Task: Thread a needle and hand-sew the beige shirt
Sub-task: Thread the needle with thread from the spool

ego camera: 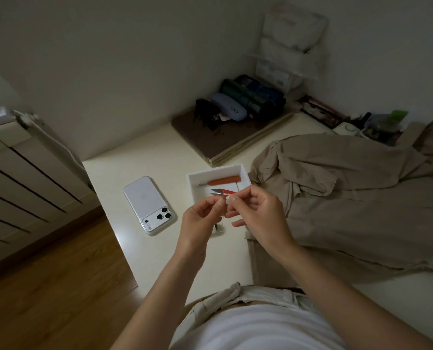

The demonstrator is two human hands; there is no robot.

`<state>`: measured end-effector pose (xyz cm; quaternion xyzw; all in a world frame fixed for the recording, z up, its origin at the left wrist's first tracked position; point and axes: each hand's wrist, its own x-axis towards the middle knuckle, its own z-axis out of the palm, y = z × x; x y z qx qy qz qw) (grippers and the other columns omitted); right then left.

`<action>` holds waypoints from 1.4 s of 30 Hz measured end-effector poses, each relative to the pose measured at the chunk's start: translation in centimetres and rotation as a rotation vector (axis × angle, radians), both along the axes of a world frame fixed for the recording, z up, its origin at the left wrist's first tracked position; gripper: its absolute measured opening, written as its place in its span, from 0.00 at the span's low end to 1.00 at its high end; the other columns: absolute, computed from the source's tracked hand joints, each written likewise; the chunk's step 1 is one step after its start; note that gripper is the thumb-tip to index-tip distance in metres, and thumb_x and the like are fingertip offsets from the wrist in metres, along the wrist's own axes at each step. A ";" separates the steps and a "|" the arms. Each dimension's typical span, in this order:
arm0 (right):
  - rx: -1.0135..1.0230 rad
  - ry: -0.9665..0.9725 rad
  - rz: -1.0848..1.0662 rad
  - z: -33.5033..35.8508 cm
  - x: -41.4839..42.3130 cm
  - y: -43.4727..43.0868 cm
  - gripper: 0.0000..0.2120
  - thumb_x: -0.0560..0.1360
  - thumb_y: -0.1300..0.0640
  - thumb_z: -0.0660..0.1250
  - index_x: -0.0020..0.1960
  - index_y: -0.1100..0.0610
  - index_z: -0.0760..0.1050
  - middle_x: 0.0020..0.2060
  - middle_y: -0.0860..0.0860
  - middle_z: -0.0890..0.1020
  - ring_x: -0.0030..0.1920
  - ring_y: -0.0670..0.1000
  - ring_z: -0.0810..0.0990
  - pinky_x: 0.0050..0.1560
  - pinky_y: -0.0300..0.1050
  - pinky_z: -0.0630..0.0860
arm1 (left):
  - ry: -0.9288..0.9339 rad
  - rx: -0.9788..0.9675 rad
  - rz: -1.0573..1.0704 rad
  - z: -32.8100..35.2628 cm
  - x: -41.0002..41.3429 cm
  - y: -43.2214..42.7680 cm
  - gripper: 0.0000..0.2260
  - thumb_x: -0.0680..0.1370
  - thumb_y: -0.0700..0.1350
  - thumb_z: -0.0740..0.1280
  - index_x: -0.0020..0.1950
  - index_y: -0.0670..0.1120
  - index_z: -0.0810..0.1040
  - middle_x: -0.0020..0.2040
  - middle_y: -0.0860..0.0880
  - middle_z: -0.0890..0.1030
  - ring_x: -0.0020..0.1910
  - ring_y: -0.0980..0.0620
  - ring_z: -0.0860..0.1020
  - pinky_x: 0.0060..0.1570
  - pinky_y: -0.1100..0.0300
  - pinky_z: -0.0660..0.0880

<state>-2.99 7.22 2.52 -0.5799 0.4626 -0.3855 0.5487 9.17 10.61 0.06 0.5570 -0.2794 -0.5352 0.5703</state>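
On the cream table [159, 261], across its right half, the beige shirt [349, 203] is lying unfolded and crumpled; its cloth is showing matt and deeply creased, with one fold turning over near the middle and its lower part reaching the table's near edge. Left of it and well apart, a white phone [144, 200] is lying face down, its camera lenses pointing toward the near edge. Between phone and shirt a white open tray [244, 173] is sitting just beside the shirt's left border. Above the tray's near end the left hand [197, 221] and the right hand [259, 213] are hovering side by side, their fingertips facing and almost meeting. Inside the tray an orange-handled tool [225, 180] is lying along the far wall, and red-handled snips [221, 191] are lying just nearer, partly hidden by the fingers. The left thumb and forefinger are pinching a thin sliver [224, 209] that is hanging straight down; whether it is needle or thread cannot be told. The right thumb and forefinger are pressing tightly together with the remaining fingers loosely spread; whether anything is lying between them cannot be told.
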 end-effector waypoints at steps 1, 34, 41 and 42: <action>-0.001 -0.008 -0.003 0.1 0.0 0.2 0.03 0.76 0.63 0.67 0.46 0.63 0.76 0.36 0.52 0.84 0.37 0.48 0.85 0.33 0.39 0.80 | 0.014 -0.004 -0.002 0.0 -0.1 0.1 0.08 0.71 0.49 0.70 0.44 0.46 0.82 0.39 0.46 0.82 0.44 0.48 0.76 0.53 0.53 0.72; -0.092 0.016 -0.013 0.0 0.0 1.3 0.03 0.75 0.64 0.67 0.42 0.59 0.75 0.34 0.54 0.83 0.35 0.48 0.84 0.33 0.37 0.79 | 0.016 -0.063 -0.046 -0.9 -0.3 0.8 0.06 0.70 0.49 0.69 0.38 0.49 0.84 0.36 0.49 0.82 0.43 0.46 0.75 0.53 0.50 0.70; -0.131 0.022 -0.015 -0.3 -0.2 1.3 0.02 0.76 0.64 0.67 0.44 0.62 0.75 0.35 0.54 0.83 0.36 0.48 0.84 0.34 0.37 0.79 | -0.011 -0.085 -0.061 -0.9 -0.3 0.7 0.09 0.70 0.49 0.69 0.41 0.44 0.81 0.36 0.49 0.82 0.42 0.49 0.77 0.52 0.54 0.71; -0.136 0.023 -0.015 -0.3 -0.2 1.3 0.02 0.76 0.64 0.67 0.45 0.63 0.75 0.35 0.54 0.83 0.36 0.48 0.84 0.34 0.37 0.79 | -0.010 -0.089 -0.061 -0.9 -0.4 0.7 0.09 0.70 0.49 0.69 0.41 0.43 0.81 0.36 0.49 0.82 0.42 0.50 0.77 0.51 0.55 0.72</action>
